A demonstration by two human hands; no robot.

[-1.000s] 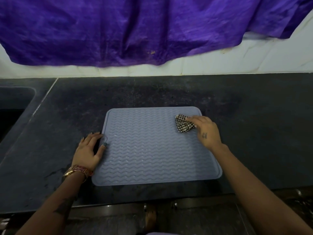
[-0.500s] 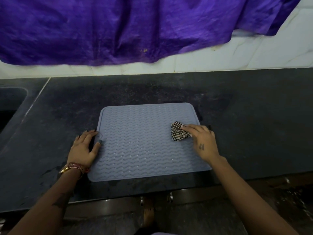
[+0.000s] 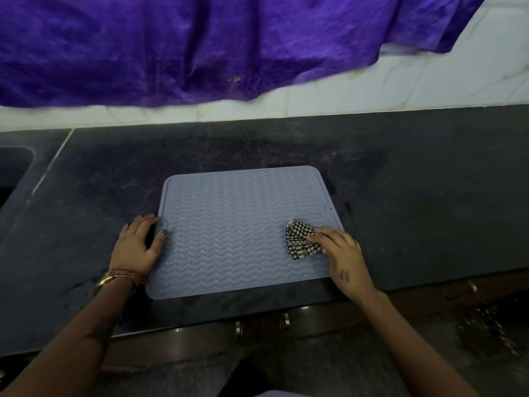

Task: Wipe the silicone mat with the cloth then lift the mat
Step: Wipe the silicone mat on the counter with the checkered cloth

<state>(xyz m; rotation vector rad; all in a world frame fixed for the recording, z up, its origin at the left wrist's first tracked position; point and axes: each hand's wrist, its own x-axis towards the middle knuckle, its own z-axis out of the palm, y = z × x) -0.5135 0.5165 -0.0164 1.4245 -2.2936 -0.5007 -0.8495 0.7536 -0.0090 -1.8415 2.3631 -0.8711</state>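
On the mat's [image 3: 243, 230] right side, the right hand's [image 3: 343, 253] grip pinches the cloth [image 3: 300, 239] under its fingertips.

- Dark stone countertop [image 3: 415, 202] runs the full width, its surface mottled and scuffed, with a pale seam line [image 3: 50, 164] cutting diagonally at the left.
- A sink basin [image 3: 11, 173] dips into the counter at the far left edge, only partly in frame.
- Behind it, a white tiled wall [image 3: 429, 84] with faint grey veining.
- A big crumpled purple sheet [image 3: 200, 47] hangs over most of that wall, its lower hem wavy.
- Below the counter's front edge, two small metal handles [image 3: 262, 325] sit side by side.
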